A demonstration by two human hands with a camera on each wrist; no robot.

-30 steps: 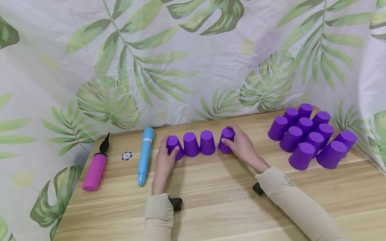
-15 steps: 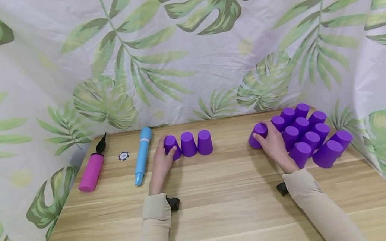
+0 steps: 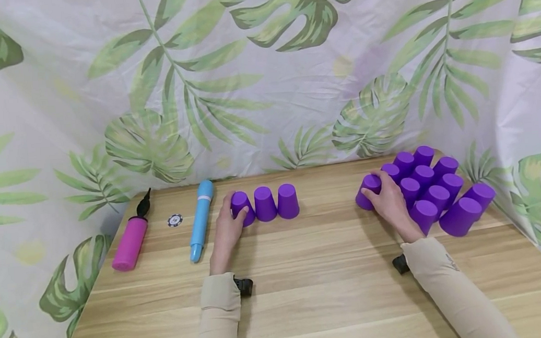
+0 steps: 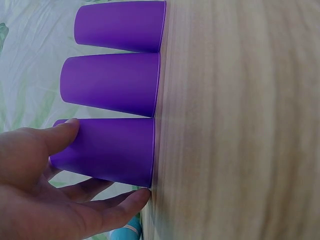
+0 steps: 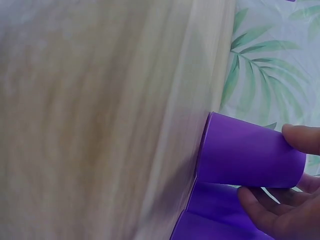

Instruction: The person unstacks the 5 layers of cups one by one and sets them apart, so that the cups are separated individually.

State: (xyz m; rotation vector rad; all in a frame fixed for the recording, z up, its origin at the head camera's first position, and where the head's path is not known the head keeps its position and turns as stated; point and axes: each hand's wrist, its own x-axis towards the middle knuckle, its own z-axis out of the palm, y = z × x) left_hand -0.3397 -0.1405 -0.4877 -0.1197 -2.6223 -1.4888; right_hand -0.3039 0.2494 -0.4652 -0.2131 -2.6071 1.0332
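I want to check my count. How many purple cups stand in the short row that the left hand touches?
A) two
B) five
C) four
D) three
D: the left hand holds the leftmost cup of a row of three upturned cups, with two more to its right.

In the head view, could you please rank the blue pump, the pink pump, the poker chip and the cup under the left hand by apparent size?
1. Blue pump, the longest.
2. Pink pump, shorter but thicker, so this is close.
3. Cup under the left hand.
4. Poker chip, clearly smallest.
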